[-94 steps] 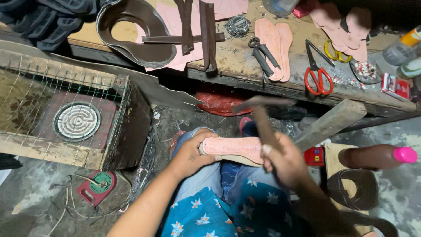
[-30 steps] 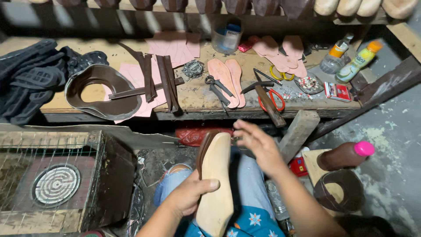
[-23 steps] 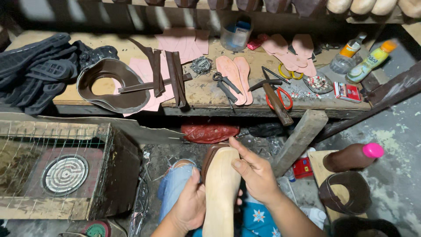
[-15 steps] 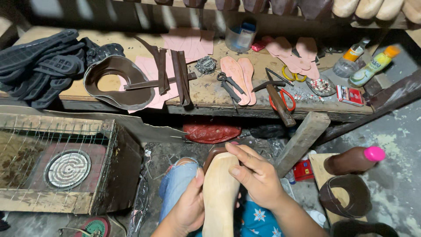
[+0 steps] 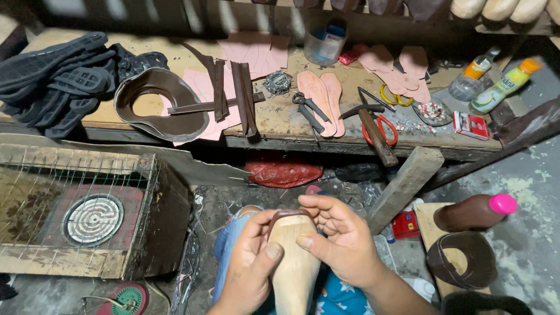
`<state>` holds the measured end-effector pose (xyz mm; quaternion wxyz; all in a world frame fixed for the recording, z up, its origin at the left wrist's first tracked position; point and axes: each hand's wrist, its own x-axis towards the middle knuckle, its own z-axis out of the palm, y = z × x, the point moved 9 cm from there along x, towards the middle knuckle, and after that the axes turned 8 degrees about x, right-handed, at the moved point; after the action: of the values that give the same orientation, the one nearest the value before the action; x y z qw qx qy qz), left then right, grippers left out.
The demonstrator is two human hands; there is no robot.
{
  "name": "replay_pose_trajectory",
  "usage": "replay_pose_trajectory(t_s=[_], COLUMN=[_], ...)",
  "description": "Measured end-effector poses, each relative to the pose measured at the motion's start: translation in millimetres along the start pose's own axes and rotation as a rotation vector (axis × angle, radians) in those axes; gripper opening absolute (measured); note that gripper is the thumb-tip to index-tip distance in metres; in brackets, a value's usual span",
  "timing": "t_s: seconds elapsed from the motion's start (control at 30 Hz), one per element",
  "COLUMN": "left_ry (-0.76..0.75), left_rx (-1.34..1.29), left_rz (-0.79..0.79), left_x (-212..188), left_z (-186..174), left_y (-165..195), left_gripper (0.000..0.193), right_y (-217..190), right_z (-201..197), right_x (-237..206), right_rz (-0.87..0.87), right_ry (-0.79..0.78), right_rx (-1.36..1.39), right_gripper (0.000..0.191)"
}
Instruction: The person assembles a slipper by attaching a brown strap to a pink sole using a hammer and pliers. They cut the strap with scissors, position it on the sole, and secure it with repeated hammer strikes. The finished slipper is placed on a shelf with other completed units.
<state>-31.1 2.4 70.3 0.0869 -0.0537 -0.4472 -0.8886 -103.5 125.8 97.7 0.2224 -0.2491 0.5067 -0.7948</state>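
Wooden shoe last [image 5: 294, 262] upright between left hand [image 5: 248, 265] and right hand [image 5: 341, 242]

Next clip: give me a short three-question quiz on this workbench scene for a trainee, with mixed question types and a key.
1. True or false: both hands grip the wooden shoe last.
2. Which tool lies on the red-handled scissors on the bench? A) hammer B) saw C) brush
3. Fill in: the round coil heater sits inside a wooden box covered with wire ____.

Key
1. True: the left hand and right hand hold it from either side, thumbs on its pale face.
2. A: the hammer rests with its handle across the scissors.
3. Mesh.
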Motion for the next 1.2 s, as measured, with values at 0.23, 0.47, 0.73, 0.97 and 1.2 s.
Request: replay_pose_trajectory(t_s=[0.23, 0.47, 0.73, 0.97, 1.2], left_ry=[0.192, 0.150, 0.177, 0.047, -0.354], left_rx=[0.248, 0.343, 0.280, 0.050, 0.058], left_rz=[-0.041, -0.032, -0.035, -0.097, -0.479], left_x=[-11.1, -12.9, -16.2, -4.4, -9.0], left_z=[-13.9, -18.6, -22.1, -10.1, 15.9], left_y=[6.6, 11.4, 3.2, -3.8, -31.6], left_gripper=[0.055, 0.049, 0.044, 0.068, 0.110], right_y=[7.5, 10.2, -8.0, -20.8, -13.3], right_z=[-6.3, -3.7, 14.3, 20.8, -0.6], right_x=[-15.4, -20.5, -8.1, 9.3, 10.3], right_rz=[-0.048, -0.061, 0.044, 0.051, 0.065], right_ry=[0.050, 0.040, -0.013, -0.169, -0.204], right_rx=[0.086, 0.099, -0.015, -0.250, -0.045], right_gripper=[0.048, 0.050, 0.052, 0.035, 0.038])
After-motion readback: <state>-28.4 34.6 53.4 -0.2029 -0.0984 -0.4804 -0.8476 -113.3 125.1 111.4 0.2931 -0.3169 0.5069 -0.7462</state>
